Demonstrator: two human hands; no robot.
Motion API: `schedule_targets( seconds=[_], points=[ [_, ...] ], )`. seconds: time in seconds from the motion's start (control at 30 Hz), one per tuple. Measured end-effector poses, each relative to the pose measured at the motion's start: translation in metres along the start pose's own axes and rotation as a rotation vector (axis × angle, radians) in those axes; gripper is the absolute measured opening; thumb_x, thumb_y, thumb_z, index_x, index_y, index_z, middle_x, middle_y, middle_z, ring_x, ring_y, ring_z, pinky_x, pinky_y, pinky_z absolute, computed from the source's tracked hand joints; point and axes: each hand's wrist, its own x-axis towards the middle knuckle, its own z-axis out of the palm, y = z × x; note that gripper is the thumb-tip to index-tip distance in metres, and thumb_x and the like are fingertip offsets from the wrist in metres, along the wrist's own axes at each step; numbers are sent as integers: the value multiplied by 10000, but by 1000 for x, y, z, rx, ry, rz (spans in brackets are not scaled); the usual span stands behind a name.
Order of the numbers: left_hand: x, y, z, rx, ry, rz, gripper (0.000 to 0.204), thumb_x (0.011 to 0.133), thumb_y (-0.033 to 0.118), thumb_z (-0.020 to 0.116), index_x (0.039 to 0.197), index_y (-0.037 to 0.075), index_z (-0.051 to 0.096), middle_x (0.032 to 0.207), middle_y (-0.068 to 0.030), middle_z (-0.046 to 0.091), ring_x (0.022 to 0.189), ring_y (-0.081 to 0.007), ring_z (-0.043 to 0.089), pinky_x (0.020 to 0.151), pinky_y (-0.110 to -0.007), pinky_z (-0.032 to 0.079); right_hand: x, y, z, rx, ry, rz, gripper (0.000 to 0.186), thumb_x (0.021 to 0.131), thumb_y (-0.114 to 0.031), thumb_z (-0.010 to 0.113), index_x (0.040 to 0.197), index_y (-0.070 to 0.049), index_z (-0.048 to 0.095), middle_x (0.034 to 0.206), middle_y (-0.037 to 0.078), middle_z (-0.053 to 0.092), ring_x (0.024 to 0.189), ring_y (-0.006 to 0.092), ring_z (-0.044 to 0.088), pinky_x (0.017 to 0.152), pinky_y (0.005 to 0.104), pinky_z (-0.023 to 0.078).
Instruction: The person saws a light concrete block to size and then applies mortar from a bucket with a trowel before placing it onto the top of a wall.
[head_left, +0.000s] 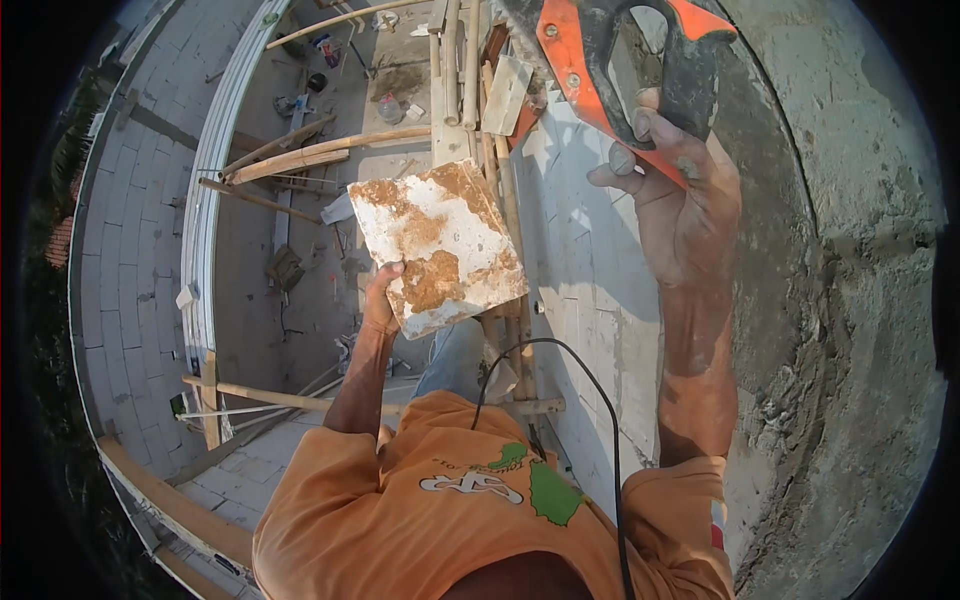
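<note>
In the head view, the pale block (pixel 450 235), patched with brown dirt, is held up in front of the body, above the poles (pixel 512 230) of the scaffold. The left hand (pixel 380 300) grips it by its left edge, thumb over the top face. The right hand (pixel 690 190) is closed around the lower part of the handle of an orange and black saw (pixel 600 60), whose blade is hard to make out, being cut off by the top rim.

The block should handle as stiff and fairly light for its size, with corners that could crumble; its dusty face may slip, so a grip across its thickness near the middle of an edge looks safest. No label shows on the block. The orange shirt (pixel 400 480) carries printed lettering beside a green shape.
</note>
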Motion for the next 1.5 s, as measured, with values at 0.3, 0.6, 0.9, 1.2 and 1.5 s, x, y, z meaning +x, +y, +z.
schedule_targets(
  seconds=[0.3, 0.6, 0.9, 1.2, 1.5],
  points=[
    [-21, -29, -60, 108, 134, -31, 414, 805, 209, 706, 1126, -35, 612, 1017, -142, 676, 885, -270, 685, 807, -407, 584, -182, 57, -79, -501, 18, 388, 496, 851, -157, 754, 1261, 39, 554, 891, 107, 627, 799, 181, 642, 791, 409, 586],
    [-6, -52, -88, 142, 84, -64, 486, 785, 180, 706, 1220, 21, 557, 1079, -117, 638, 952, -270, 667, 816, -423, 589, -304, 156, -113, -891, 342, 342, 399, 844, -145, 771, 1172, 28, 624, 1074, 214, 627, 983, 360, 624, 857, 417, 485],
    [87, -152, -112, 216, 47, -205, 477, 779, 197, 722, 1200, 10, 599, 1076, -110, 662, 950, -246, 659, 840, -396, 564, -336, 228, -178, -763, 396, 587, 285, 862, -78, 731, 1104, 24, 620, 939, 112, 661, 860, 169, 614, 794, 317, 490],
    [245, -304, -171, 287, 3, -473, 541, 777, 206, 704, 1256, 1, 560, 1084, -112, 647, 958, -256, 661, 823, -429, 578, -307, 379, -246, -753, 606, 531, 395, 910, -145, 730, 1230, 43, 592, 1056, 118, 677, 951, 164, 642, 890, 306, 496],
    [298, -395, -240, 325, 62, -612, 646, 749, 203, 685, 1350, 78, 482, 1214, -141, 595, 1091, -326, 612, 903, -503, 543, -334, 525, -291, -870, 563, 611, 435, 913, -115, 712, 1284, 56, 563, 1218, 191, 652, 1083, 235, 656, 934, 354, 509]
  ],
)
